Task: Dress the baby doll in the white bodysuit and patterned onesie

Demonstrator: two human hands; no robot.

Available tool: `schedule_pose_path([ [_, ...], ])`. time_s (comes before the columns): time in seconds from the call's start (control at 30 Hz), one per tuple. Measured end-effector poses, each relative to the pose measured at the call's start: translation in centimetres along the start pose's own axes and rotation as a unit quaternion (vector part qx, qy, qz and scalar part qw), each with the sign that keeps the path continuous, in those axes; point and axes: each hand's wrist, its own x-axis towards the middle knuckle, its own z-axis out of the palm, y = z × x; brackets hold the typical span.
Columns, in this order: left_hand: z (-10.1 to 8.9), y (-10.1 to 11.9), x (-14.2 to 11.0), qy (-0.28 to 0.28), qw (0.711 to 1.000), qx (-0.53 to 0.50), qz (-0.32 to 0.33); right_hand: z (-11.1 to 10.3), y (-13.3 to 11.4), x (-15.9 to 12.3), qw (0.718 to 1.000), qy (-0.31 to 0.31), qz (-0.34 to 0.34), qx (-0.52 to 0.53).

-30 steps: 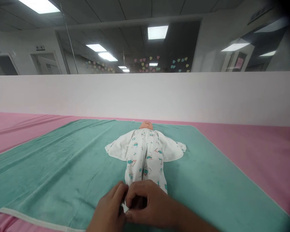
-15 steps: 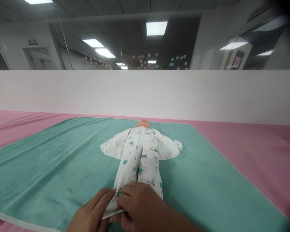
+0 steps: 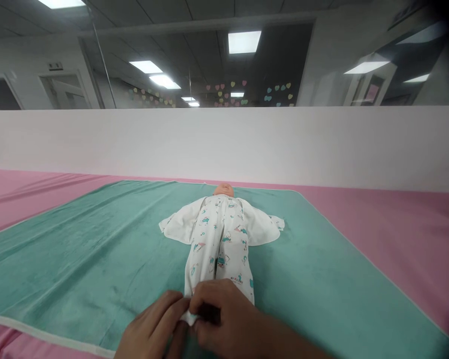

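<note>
A baby doll point(image 3: 224, 189) lies on its back, its head at the far end of a green cloth. White baby pants point(image 3: 217, 239) with small coloured prints are spread over its body and legs. To either side show the wide sleeves of a white top point(image 3: 264, 224). At the near end of the left trouser leg, my left hand point(image 3: 155, 324) pinches the cuff between thumb and fingers. My right hand point(image 3: 224, 316) is closed on the same cuff, right beside it. Most of the gathered cuff is hidden by my fingers.
The green cloth point(image 3: 97, 259) lies over a pink sheet point(image 3: 396, 239), with its white-edged hem near the front left. A low white wall point(image 3: 224, 144) runs behind, topped by a mirror or glass point(image 3: 194, 65) with heart-shaped stickers.
Both hands have gathered the left trouser cuff into a tighter bunch between the fingers, shifting slightly right in view. The doll lies as before.
</note>
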Motion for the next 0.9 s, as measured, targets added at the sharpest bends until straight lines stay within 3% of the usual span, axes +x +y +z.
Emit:
schedule_pose_path([
  [0.1, -0.1, 0.9, 1.5, -0.021, 1.000, -0.003, -0.012, 0.0, 0.2, 0.1, 0.997, 0.026, 0.015, 0.072],
  [0.17, -0.2, 1.1, 2.5, -0.023, 0.999, -0.002, -0.025, 0.0, 0.2, 0.1, 0.997, 0.044, 0.004, 0.066],
  [0.3, -0.4, 1.0, 4.3, -0.008, 0.999, -0.013, -0.046, 0.3, 0.1, 0.0, 0.987, 0.114, -0.082, -0.078],
  [0.43, -0.9, 1.1, 4.9, -0.042, 0.993, -0.070, -0.083, 1.1, 0.5, 0.0, 0.945, 0.140, -0.167, -0.245],
  [0.67, -1.3, 0.9, 3.6, -0.110, 0.976, -0.119, -0.145, 3.0, 0.8, -0.1, 0.931, 0.125, 0.000, -0.344],
  [0.8, -1.2, 0.9, 2.9, -0.107, 0.978, -0.121, -0.129, 3.0, 0.7, -0.4, 0.932, 0.082, -0.036, -0.351],
  [0.9, -1.1, 0.6, 2.4, -0.091, 0.987, -0.101, -0.082, 3.0, 0.8, -0.6, 0.930, 0.080, -0.060, -0.354],
])
